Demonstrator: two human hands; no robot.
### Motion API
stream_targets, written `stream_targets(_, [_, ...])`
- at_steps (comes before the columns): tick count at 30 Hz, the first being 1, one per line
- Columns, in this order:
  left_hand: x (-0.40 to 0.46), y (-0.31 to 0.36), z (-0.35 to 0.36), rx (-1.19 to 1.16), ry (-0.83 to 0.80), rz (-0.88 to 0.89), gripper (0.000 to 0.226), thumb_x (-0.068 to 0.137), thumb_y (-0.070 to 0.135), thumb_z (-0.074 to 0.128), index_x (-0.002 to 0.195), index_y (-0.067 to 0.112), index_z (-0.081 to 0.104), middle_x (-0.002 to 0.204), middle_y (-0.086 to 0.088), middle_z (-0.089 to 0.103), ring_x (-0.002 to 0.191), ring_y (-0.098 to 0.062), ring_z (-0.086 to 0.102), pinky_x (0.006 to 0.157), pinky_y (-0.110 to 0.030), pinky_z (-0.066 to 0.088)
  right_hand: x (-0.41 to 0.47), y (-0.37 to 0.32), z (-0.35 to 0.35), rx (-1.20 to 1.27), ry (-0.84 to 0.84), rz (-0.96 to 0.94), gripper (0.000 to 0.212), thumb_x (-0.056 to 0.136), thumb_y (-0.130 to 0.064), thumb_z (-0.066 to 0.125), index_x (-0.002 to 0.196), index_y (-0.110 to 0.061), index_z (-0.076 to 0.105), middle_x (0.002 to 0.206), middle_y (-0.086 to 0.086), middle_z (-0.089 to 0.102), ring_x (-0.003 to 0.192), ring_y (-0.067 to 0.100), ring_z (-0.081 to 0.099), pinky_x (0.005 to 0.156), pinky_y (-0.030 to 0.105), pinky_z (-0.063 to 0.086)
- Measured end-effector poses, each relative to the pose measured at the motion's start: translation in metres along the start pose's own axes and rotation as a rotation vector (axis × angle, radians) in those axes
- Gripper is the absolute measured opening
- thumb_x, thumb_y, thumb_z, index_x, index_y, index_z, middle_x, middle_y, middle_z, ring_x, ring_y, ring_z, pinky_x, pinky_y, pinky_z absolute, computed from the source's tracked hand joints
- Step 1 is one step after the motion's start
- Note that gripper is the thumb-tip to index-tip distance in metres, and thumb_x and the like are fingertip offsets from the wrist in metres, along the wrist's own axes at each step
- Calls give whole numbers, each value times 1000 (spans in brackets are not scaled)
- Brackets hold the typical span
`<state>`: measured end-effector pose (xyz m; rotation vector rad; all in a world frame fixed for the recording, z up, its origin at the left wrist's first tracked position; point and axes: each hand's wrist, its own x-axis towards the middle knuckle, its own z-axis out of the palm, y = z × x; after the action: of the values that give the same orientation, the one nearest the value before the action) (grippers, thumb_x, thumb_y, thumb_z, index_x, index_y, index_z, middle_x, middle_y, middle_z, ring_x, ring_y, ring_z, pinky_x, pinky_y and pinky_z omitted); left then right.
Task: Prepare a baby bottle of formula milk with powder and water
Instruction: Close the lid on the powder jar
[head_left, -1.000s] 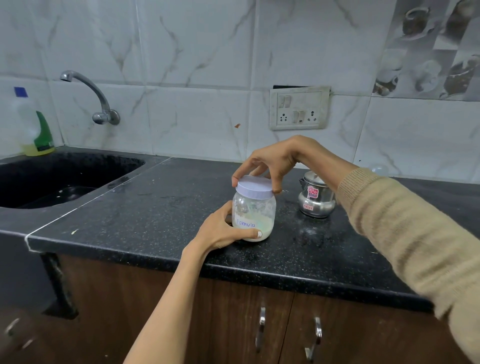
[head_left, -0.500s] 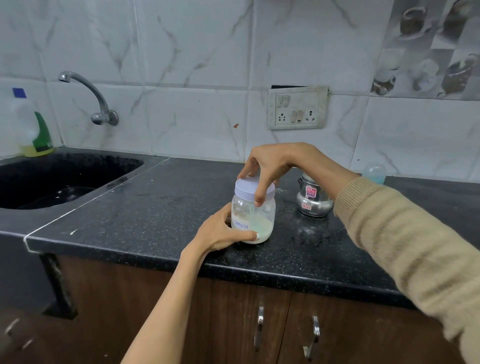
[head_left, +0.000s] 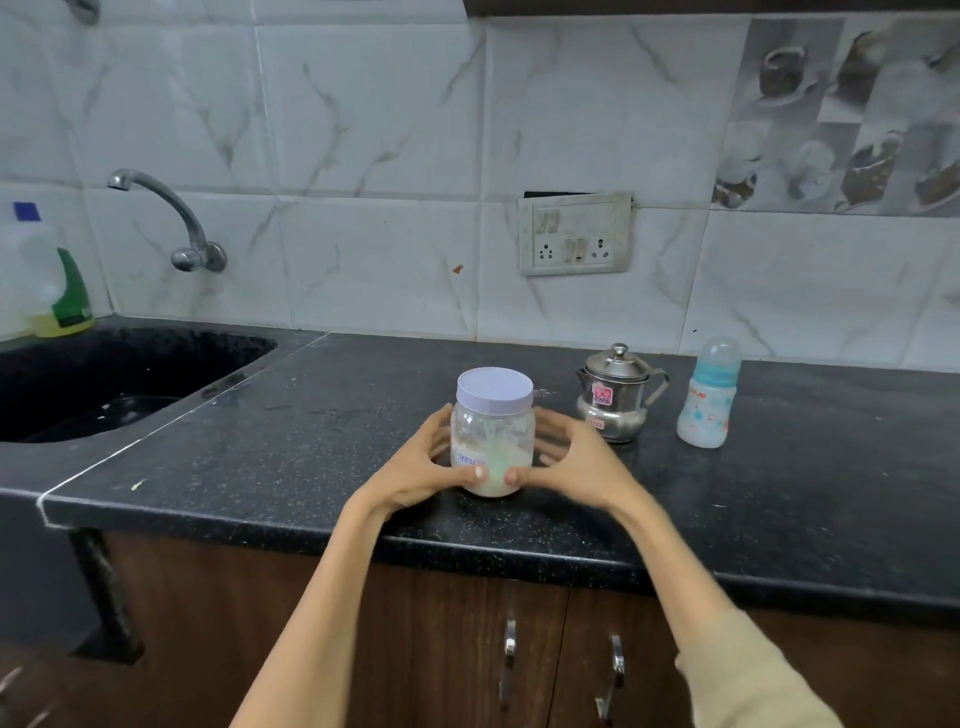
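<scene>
A clear formula jar with a pale purple lid and white powder at its bottom stands upright on the black counter. My left hand grips its left side and my right hand grips its right side, thumbs meeting at the front low on the jar. A small steel pot with a lid stands to the right of the jar. Farther right stands a baby bottle with a blue collar and clear cap, closed.
A black sink lies at the left under a wall tap, with a dish-soap bottle in the corner. A wall socket panel sits above the counter. Cabinet doors with metal handles lie below the counter edge.
My right hand has left the jar's lid and dropped to grip the jar's right side. The view has pulled back, so the baby bottle now shows fully.
</scene>
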<state>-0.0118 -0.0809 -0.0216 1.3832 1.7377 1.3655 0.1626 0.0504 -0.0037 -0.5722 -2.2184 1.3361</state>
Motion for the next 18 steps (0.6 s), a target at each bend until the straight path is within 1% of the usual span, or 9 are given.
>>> stream_targets(2, [-3, 3, -6, -36, 29, -10, 79, 82, 51, 64, 147, 25, 28, 147, 10, 39, 132, -9, 41, 109, -31, 34, -2, 9, 13, 58, 16, -24, 82, 48, -32, 91, 122, -28, 56, 130, -3, 61, 115, 9, 61, 99, 34, 50])
stream_targets(4, [-4, 3, -8, -82, 76, -37, 66, 91, 65, 30, 145, 27, 35, 145, 12, 41, 131, -9, 43, 112, -38, 29, -2, 11, 19, 68, 59, -32, 77, 54, -28, 91, 123, -21, 57, 124, -2, 64, 111, 9, 63, 93, 28, 53])
stream_targets(5, [-4, 3, -8, -124, 90, -55, 63, 95, 61, 21, 144, 26, 37, 142, 10, 46, 128, -10, 46, 112, -40, 29, -1, 13, 20, 54, 79, -36, 78, 56, -28, 90, 125, -18, 56, 125, -2, 63, 110, 9, 63, 92, 26, 53])
stream_targets(8, [-3, 3, -3, -88, 89, -22, 37, 103, 33, 29, 130, 25, 53, 124, 9, 63, 115, -5, 58, 106, -35, 41, 4, 14, 17, 14, 61, -27, 83, 57, -36, 88, 130, -18, 53, 134, -1, 56, 116, 13, 60, 97, 33, 51])
stream_targets(10, [-1, 4, 1, -79, 122, 14, 29, 102, 22, 37, 122, 23, 58, 112, 12, 66, 102, 2, 63, 93, -23, 51, 6, 11, 13, -27, 8, -14, 83, 60, -38, 85, 133, -19, 50, 139, -1, 50, 122, 15, 56, 102, 37, 47])
stream_targets(12, [3, -1, 2, -87, 171, 47, 26, 100, 17, 41, 120, 17, 59, 106, 11, 67, 94, 5, 65, 77, -14, 52, 12, 10, 10, -50, -38, 0, 75, 71, -26, 81, 136, -16, 44, 140, -4, 48, 125, 14, 52, 106, 32, 43])
stream_targets(14, [8, -6, 3, -101, 218, 69, 25, 99, 16, 44, 119, 12, 60, 106, 6, 67, 95, -4, 66, 74, -13, 53, 21, 12, 5, -77, -29, 30, 70, 78, -17, 76, 137, -14, 39, 139, -2, 48, 125, 16, 52, 106, 30, 41])
stream_targets(16, [17, -9, 3, -108, 259, 60, 26, 99, 15, 46, 119, 9, 61, 107, 0, 67, 100, -12, 64, 76, -15, 55, 33, 14, 2, -110, -8, 62, 69, 78, -17, 76, 135, -14, 38, 141, 5, 49, 124, 19, 54, 108, 40, 41])
stream_targets(18, [28, -14, 1, -89, 281, 47, 27, 99, 16, 46, 120, 7, 61, 111, -6, 67, 104, -18, 63, 79, -17, 55, 46, 13, 1, -115, -18, 90, 67, 78, -15, 75, 134, -12, 38, 142, 8, 49, 125, 21, 53, 108, 44, 40])
